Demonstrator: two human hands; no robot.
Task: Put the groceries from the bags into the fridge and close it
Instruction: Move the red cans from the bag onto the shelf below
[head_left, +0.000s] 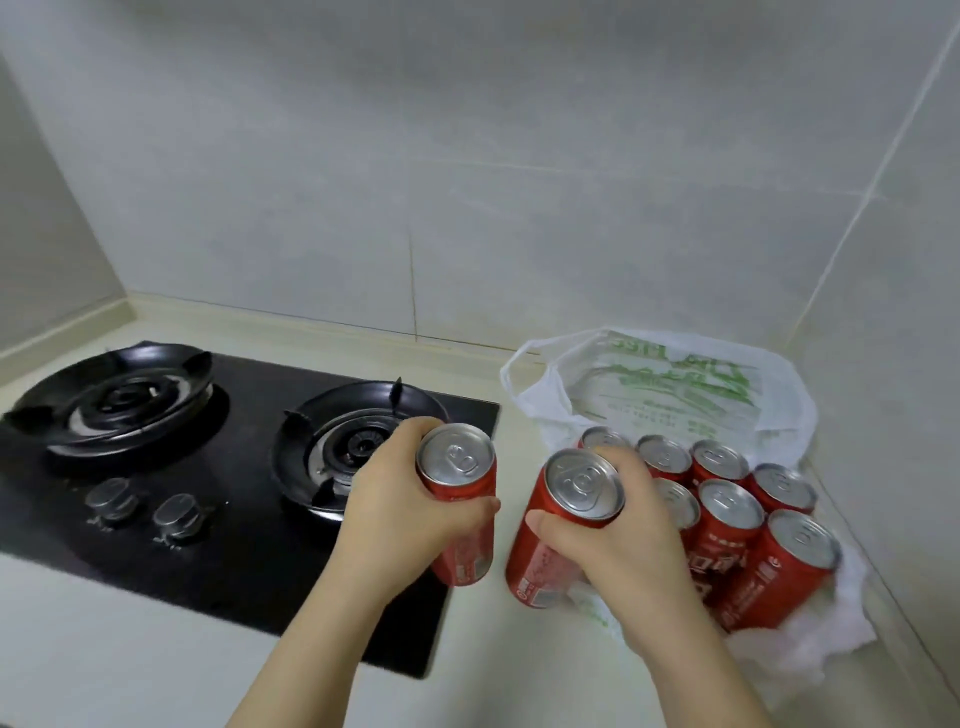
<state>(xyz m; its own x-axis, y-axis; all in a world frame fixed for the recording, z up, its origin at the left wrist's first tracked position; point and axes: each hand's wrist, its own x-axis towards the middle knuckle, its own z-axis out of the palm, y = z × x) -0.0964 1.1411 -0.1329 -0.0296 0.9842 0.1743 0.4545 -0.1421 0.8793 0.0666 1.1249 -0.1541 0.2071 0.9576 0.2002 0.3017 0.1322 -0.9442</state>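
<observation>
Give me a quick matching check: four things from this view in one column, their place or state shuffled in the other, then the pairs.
1. can nearer the hob
2. can nearer the white bag
3. white bag
4. two knobs

A. open on the counter, holding standing cans
B. gripped by the right hand
C. on the hob's front
D. gripped by the left hand

Pairs: 1-D, 2-B, 3-A, 4-C
</observation>
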